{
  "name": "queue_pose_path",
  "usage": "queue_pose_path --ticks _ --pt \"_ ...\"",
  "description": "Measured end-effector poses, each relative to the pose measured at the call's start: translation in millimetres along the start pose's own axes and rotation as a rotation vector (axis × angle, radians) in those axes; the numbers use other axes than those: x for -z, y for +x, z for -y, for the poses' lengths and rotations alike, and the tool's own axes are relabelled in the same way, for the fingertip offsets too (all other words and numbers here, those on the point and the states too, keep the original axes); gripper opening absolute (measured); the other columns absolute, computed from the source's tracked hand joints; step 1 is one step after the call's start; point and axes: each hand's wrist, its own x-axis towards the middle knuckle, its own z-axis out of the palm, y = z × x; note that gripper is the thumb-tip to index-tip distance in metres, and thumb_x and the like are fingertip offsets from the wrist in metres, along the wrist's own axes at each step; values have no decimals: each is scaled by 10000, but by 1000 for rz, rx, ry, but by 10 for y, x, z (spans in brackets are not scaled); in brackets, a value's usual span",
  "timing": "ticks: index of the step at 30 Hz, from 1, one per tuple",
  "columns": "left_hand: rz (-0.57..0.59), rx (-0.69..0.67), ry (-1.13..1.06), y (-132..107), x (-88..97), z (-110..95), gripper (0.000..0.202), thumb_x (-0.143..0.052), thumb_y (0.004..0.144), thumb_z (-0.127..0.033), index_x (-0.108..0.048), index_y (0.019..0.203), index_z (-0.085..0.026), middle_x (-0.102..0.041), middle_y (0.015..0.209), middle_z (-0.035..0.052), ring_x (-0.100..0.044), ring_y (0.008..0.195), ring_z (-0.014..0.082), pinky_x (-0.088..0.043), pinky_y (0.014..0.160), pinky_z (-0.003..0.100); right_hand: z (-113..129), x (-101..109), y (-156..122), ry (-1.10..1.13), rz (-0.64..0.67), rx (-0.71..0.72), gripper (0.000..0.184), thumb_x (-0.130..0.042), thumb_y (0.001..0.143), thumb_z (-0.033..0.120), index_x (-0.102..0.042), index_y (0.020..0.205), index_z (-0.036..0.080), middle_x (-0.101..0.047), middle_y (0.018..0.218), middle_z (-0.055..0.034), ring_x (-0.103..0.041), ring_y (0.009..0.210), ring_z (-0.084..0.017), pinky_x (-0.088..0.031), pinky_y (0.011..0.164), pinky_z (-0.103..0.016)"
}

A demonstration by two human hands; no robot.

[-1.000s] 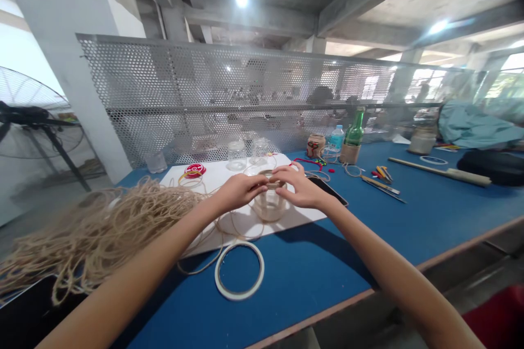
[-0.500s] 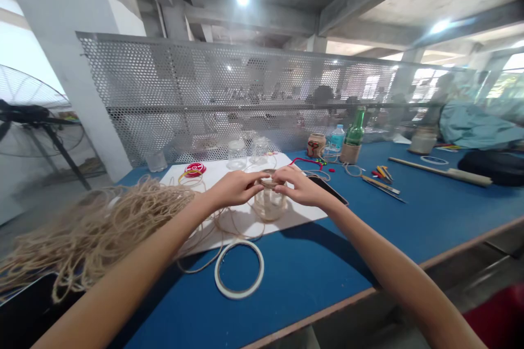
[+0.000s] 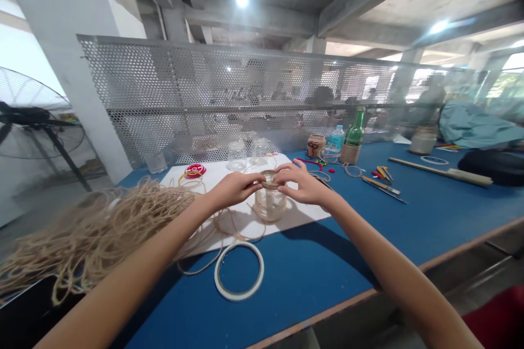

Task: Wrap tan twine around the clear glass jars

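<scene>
A clear glass jar [image 3: 270,208] stands upright on the white board [image 3: 305,210], with tan twine around its neck. My left hand [image 3: 236,190] is closed at the left side of the neck, thumb and fingers pinching there. On the opposite side my right hand [image 3: 301,182] grips the neck between thumb and fingers, one finger raised. How much of the twine lies under the fingertips is hidden. Loose twine [image 3: 233,226] trails over the board near the jar's base. A large tangled heap of twine [image 3: 123,223] lies to the left, partly behind my left forearm.
In front lies a white tape ring [image 3: 218,278]. Behind stand glass jars [image 3: 236,157] and a red tape spool [image 3: 195,170]. To the right are a twine-wrapped jar [image 3: 315,147], a green bottle [image 3: 355,132], cutters and pencils [image 3: 382,184]. A perforated metal screen [image 3: 204,87] bounds the back.
My right hand has shifted slightly right at the jar's neck and lifted a finger, so more of the rim shows. My left hand and the jar have barely moved.
</scene>
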Motion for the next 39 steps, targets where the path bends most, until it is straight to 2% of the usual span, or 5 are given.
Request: queue_pose_path --ticks 16,20,25,31,39 --pt "3 26 -60 14 -10 -29 226 -436 889 -307 -585 1022 -203 -652 743 -8 -538 586 102 -365 581 201 30 -5 -7 -11 -40 -20 134 -519 826 291 -621 886 230 -646 969 -16 -466 1118 -206 -6 1027 -547" --pt "-18 52 -49 23 -51 -122 223 -431 890 -310 -591 1002 -202 -669 832 18 -585 692 133 -393 627 223 87 -66 -2 -10 -96 -15 194 -525 827 343 -576 963 213 -634 960 -42 -504 1041 -200 -49 1025 -535" --pt "-24 112 22 33 -53 -237 239 -429 886 -341 -602 959 -193 -672 831 43 -600 732 174 -404 634 260 121 -127 18 -21 -114 -22 135 -446 880 303 -529 889 196 -613 855 -29 -531 931 -171 -101 1020 -509" --pt "32 30 -93 25 22 -132 346 -441 880 -328 -515 1195 -208 -640 703 0 -545 574 114 -379 567 220 82 -100 13 -22 -74 -19 94 -446 883 268 -514 894 205 -595 884 -33 -517 947 -170 -146 1011 -489" --pt "21 17 -119 0 72 6 317 -427 881 -321 -568 1132 -189 -573 599 -37 -465 498 76 -344 540 189 24 -46 16 35 -32 -27 69 -474 874 257 -519 884 206 -586 920 -26 -506 963 -162 -229 976 -428"
